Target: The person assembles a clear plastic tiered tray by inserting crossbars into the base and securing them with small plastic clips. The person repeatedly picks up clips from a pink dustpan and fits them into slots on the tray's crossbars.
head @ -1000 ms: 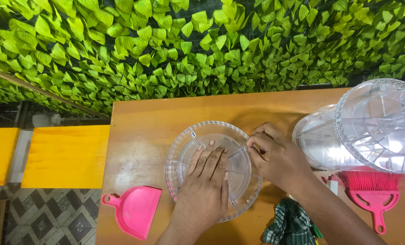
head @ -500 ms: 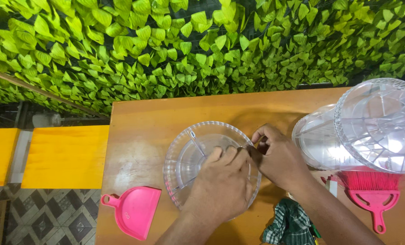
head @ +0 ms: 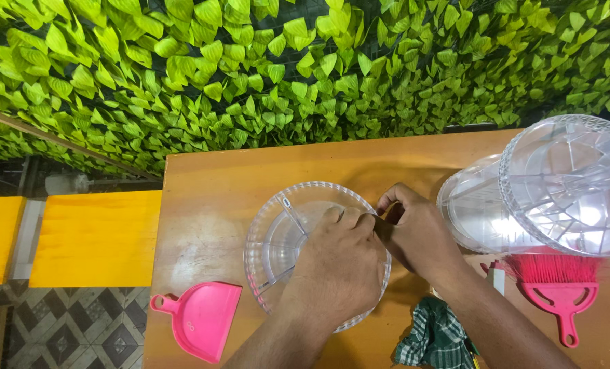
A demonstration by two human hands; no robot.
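Clear plastic tray on wooden table; both hands pinching its divider.

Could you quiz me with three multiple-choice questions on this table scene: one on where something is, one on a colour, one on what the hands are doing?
1. Where is the dustpan?
A. left of the clear tray
B. right of it
C. on the stack

2. What colour is the small brush?
A. blue
B. pink
C. yellow

3. How are the hands placed?
A. both on the clear tray
B. both lifted away
C. one holding the cloth

Answers: 1 A, it lies at the table's near left corner. 2 B, bristles and handle are pink. 3 A, the left hand and right hand rest on the clear tray.
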